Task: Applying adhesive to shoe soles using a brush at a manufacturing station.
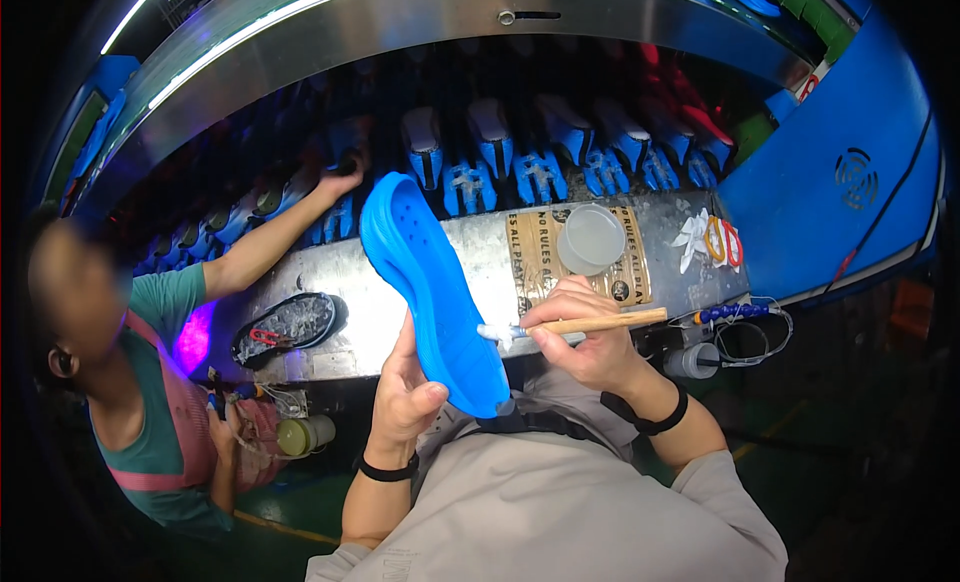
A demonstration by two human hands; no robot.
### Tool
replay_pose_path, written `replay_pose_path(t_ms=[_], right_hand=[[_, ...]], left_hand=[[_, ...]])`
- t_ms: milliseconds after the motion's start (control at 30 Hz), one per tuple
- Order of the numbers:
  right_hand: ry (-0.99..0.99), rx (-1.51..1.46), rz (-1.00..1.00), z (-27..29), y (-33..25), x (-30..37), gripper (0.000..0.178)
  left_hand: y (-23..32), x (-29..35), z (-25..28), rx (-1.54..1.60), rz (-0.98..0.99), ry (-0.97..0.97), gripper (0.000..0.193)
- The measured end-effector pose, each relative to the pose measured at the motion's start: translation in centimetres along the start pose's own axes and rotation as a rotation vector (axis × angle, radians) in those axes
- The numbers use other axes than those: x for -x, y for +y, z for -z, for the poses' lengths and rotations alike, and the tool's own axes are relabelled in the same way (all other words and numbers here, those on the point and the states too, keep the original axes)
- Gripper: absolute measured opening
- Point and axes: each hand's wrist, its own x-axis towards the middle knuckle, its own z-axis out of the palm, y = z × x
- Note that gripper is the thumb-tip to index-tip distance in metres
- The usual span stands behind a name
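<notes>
mid-frame, the left hand (pixel 405 387) grips a blue shoe sole (pixel 425 287) by its lower edge, while the right hand (pixel 590 332) pinches a wooden-handled brush (pixel 575 325) — white bristles touching the sole's right rim. coating looks underway near the heel end; how much is covered i cannot tell.

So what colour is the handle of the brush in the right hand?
Light wooden tan, on the wooden-handled brush with whitish bristles; head view shows it.

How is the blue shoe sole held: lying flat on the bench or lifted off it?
Lifted: the left hand grips the blue shoe sole by its lower edge, tilted above the metal bench.
</notes>
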Motion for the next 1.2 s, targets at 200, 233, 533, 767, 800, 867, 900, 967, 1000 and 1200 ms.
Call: replay_pose_path(t_ms=[200,233,533,767,800,867,900,967,1000,1200], right_hand=[[-0.012,-0.037,-0.004,0.0,-0.6,0.0,0.008],[0.021,-0.044,-0.006,0.0,-0.5,-0.1,0.008],[0.041,-0.055,0.019,-0.5,-0.1,0.7,0.006],[0.017,-0.082,0.008,-0.2,-0.8,1.0,0.004],[0.058,-0.095,0.004,-0.3,-0.8,1.0,0.004],[0.069,-0.085,0.007,-0.4,-0.5,1.0,0.004],[0.073,-0.071,-0.015,-0.5,-0.4,1.1,0.004],[0.033,-0.062,0.018,-0.4,-0.2,1.5,0.005],[-0.025,-0.023,-0.001,-0.1,0.0,1.7,0.005],[0.209,-0.276,-0.153,0.4,0.0,2.8,0.008]], left_hand=[[0.2,-0.2,-0.1,-0.042,-0.052,0.018,0.109],[0.1,-0.3,-0.2,-0.05,-0.06,0.018,0.109],[-0.2,-0.1,0.3,-0.099,-0.092,0.071,0.111],[0.0,-0.4,0.8,-0.092,-0.076,-0.005,0.109],[-0.2,-0.5,1.0,-0.103,-0.091,-0.005,0.108],[-0.5,-0.3,1.3,-0.115,-0.105,-0.006,0.107],[-0.7,-0.2,1.5,-0.112,-0.1,-0.019,0.107],[-0.8,0.0,1.7,-0.117,-0.106,-0.03,0.107],[-0.9,0.0,1.6,-0.128,-0.088,-0.014,0.108],[-0.7,-0.7,0.7,0.004,0.013,0.011,0.101]])
